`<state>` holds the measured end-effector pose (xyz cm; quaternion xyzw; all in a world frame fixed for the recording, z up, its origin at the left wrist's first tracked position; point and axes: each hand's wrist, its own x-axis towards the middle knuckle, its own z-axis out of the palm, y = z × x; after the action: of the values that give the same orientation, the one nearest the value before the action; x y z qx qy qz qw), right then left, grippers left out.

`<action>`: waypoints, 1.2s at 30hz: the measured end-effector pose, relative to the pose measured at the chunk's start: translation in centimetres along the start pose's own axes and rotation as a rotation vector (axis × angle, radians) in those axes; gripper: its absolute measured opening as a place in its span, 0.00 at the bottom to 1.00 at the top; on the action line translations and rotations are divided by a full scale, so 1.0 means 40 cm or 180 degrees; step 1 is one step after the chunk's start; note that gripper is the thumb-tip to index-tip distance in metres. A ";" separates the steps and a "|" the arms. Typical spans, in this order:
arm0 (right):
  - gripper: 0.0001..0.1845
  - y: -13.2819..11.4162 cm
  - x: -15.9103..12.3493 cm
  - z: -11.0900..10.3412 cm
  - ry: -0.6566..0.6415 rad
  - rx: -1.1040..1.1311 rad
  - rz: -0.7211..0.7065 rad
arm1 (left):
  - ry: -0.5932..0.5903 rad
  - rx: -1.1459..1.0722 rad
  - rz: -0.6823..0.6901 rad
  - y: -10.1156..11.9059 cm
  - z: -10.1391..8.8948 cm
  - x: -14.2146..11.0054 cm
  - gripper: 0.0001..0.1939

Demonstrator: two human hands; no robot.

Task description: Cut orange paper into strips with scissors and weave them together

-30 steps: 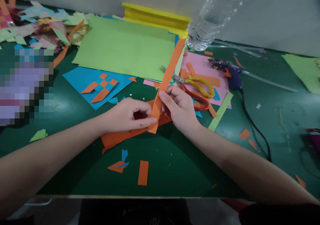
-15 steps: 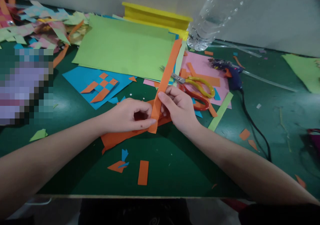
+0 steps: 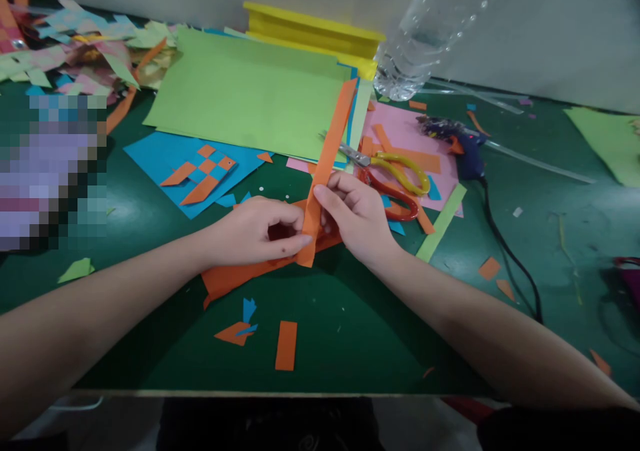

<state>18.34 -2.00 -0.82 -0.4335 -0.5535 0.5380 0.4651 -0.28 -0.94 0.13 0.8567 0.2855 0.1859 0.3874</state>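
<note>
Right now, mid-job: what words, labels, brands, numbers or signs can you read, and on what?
None can be read.
Orange strip: no lettering visible.
Pixelated object at left: obscured, unreadable.
Glue gun: too blurred to tell any marking.
Dark cloth at the bottom edge: faint pale mark, unreadable.
Clear bottle: no label in view.

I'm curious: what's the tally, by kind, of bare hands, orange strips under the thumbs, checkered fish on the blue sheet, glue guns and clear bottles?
Hands, left hand and right hand: 2
Orange strip: 1
Checkered fish: 1
Glue gun: 1
Clear bottle: 1
Total: 6
</note>
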 end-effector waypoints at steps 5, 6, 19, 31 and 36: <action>0.19 0.002 -0.001 -0.001 -0.0021 -0.0037 0.0020 | -0.0032 -0.0016 -0.0047 0.003 -0.002 0.000 0.15; 0.20 0.002 -0.001 -0.001 -0.0020 -0.0044 0.0017 | -0.0033 -0.0024 -0.0041 0.003 -0.003 -0.001 0.15; 0.19 0.005 -0.001 -0.002 -0.0081 -0.0084 -0.0098 | 0.0035 -0.0043 0.0047 0.004 -0.003 0.002 0.14; 0.18 0.004 -0.001 -0.003 -0.0083 -0.0106 -0.0061 | 0.0007 -0.0119 -0.0052 0.004 -0.003 0.002 0.14; 0.17 0.006 0.000 -0.003 -0.0077 -0.0150 -0.0146 | -0.0021 -0.0091 -0.0055 0.005 -0.003 0.001 0.14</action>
<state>18.44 -1.97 -1.05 -0.4250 -0.5813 0.5192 0.4603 -0.25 -0.98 0.37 0.8492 0.2889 0.1837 0.4021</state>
